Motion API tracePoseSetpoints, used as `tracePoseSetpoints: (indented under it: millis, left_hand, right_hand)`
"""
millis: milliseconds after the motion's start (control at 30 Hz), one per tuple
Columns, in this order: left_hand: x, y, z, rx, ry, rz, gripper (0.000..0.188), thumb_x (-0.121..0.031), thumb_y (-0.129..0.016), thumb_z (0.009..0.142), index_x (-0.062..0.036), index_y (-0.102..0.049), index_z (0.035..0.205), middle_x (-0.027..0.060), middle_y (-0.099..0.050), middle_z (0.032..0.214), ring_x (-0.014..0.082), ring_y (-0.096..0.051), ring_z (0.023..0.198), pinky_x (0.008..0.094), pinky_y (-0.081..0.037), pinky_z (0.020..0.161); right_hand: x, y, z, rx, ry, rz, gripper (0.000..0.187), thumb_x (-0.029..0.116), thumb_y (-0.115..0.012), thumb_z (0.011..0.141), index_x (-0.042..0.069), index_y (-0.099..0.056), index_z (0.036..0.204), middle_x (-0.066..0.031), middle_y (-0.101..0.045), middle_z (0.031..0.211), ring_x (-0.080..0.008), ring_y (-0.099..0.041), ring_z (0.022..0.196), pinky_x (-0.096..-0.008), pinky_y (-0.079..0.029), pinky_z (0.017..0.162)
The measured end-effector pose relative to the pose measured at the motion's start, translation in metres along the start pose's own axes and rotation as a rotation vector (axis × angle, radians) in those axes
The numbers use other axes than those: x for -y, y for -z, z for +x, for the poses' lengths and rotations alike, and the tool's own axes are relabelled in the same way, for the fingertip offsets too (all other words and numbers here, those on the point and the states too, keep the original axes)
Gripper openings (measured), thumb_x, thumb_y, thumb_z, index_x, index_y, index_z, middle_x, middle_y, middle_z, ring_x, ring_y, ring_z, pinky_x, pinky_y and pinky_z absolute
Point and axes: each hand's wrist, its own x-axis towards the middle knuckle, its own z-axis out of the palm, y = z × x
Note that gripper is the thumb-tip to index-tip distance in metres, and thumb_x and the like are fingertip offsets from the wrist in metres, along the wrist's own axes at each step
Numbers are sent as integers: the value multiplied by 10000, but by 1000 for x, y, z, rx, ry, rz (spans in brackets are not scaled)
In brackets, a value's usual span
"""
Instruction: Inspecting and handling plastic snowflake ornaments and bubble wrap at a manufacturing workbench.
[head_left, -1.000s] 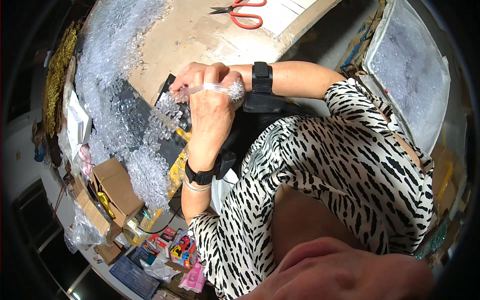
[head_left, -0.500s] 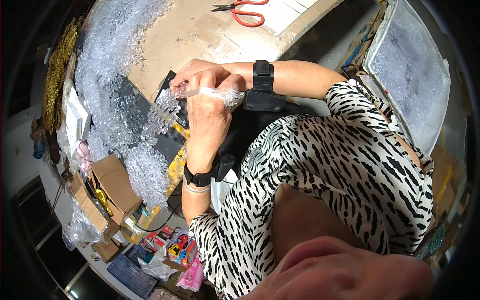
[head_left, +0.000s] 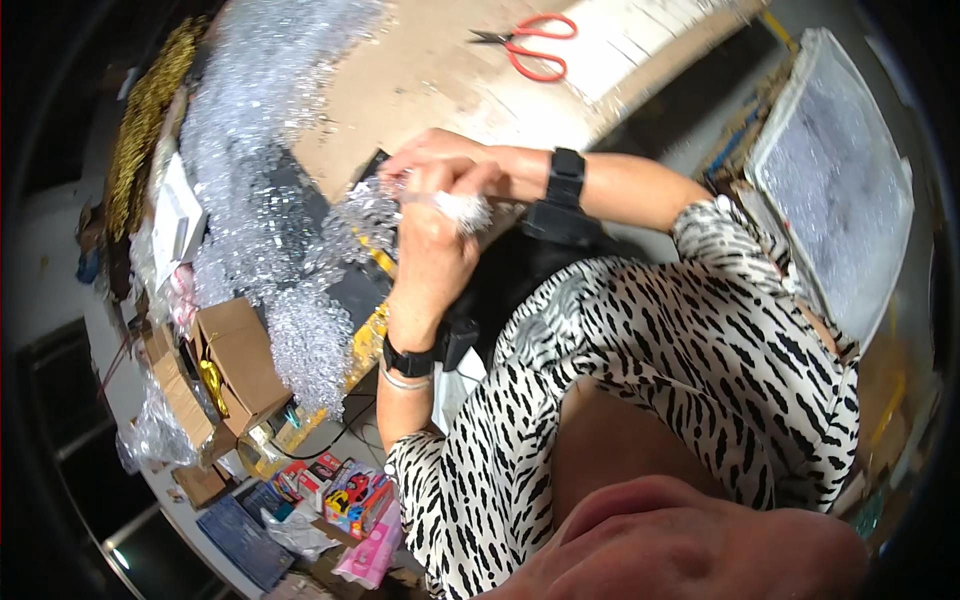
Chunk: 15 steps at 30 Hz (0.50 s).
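My left hand [head_left: 432, 250] and right hand [head_left: 440, 165] meet at the table edge, fingers pinched together on a small silver tinsel piece [head_left: 462, 208]. Just left, an open cardboard box [head_left: 240, 362] holds something gold [head_left: 211, 380]. A clear-wrapped tray [head_left: 835, 190] of silvery material stands right.

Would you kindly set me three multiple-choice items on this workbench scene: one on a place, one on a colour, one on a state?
1. Where do the scissors lie?
A. on the tabletop beyond the hands
B. in the cardboard box
C. in the left hand

2. What colour are their handles?
A. blue
B. red
C. black

3. What are the left hand and right hand doing?
A. resting apart
B. gripping clear bubble wrap together
C. cutting

Key: A, they lie untouched on the board; B, the loops are red; B, both hands close on the wrap.
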Motion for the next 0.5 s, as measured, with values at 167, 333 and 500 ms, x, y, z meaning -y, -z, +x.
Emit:
tracePoseSetpoints:
  millis: [167, 333, 500]
  left_hand:
    - [-9, 9, -18, 29, 129, -379, 305, 93, -528, 708, -26, -613, 976, 126, -590, 918, 263, -584, 805, 329, -467, 736]
    - [-5, 23, -55, -218, 452, -942, 151, 23, -541, 833, 11, -636, 950, 91, -618, 846, 144, -598, 803, 277, -490, 720]
    - [28, 22, -78, -728, 722, -1284, 192, -49, -520, 881, 28, -568, 1050, 88, -603, 839, 131, -571, 710, 232, -469, 663]
  right_hand:
    - [42, 4, -23, -444, -382, 570, 95, 65, -592, 822, -28, -612, 827, -101, -626, 752, -154, -605, 650, -253, -488, 566]
    - [54, 24, -32, -529, -301, 571, 94, 63, -582, 837, -23, -599, 868, -95, -633, 784, -132, -609, 661, -204, -488, 573]
    - [61, 39, -45, -549, -263, 533, 109, 82, -574, 854, -21, -595, 886, -95, -640, 815, -125, -614, 665, -204, -493, 569]
